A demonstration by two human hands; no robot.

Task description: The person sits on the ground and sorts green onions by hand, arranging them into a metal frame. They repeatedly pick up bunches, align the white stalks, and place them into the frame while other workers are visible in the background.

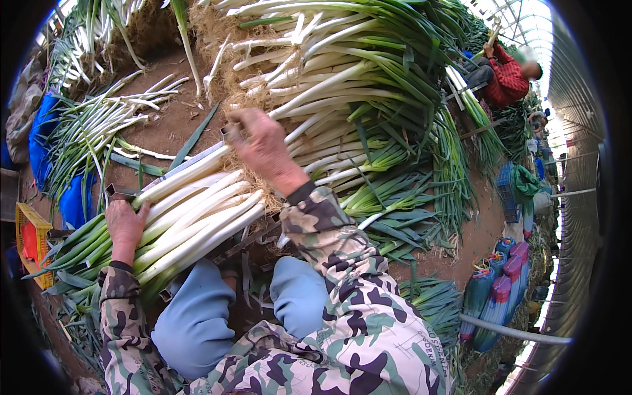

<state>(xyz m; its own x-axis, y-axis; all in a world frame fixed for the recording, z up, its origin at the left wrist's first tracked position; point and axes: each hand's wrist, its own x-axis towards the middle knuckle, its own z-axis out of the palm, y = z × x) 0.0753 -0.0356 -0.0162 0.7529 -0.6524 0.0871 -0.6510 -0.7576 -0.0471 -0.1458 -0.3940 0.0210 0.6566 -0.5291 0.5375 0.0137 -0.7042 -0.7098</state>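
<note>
A bundle of cleaned leeks (197,217) lies aslant over a metal frame (185,165) above my knees, white stalks and roots to the right, green leaves to the left. My left hand (126,222) is closed over the stalks where white turns to green, beside the frame's left upright. At the root end, my right hand (264,148) is blurred, its fingers curled near the frame's far upright. Whether those fingers hold anything is hidden. Directly beyond is a large heap of untrimmed leeks (326,94), roots facing left.
Thin leeks (118,113) lie on the soil at left, near blue sheeting (44,138) and a yellow crate (37,242). Wrapped leek bundles (493,296) stand at right beside a metal pipe (516,328). Another person (503,76) in a red checked shirt sits farther back.
</note>
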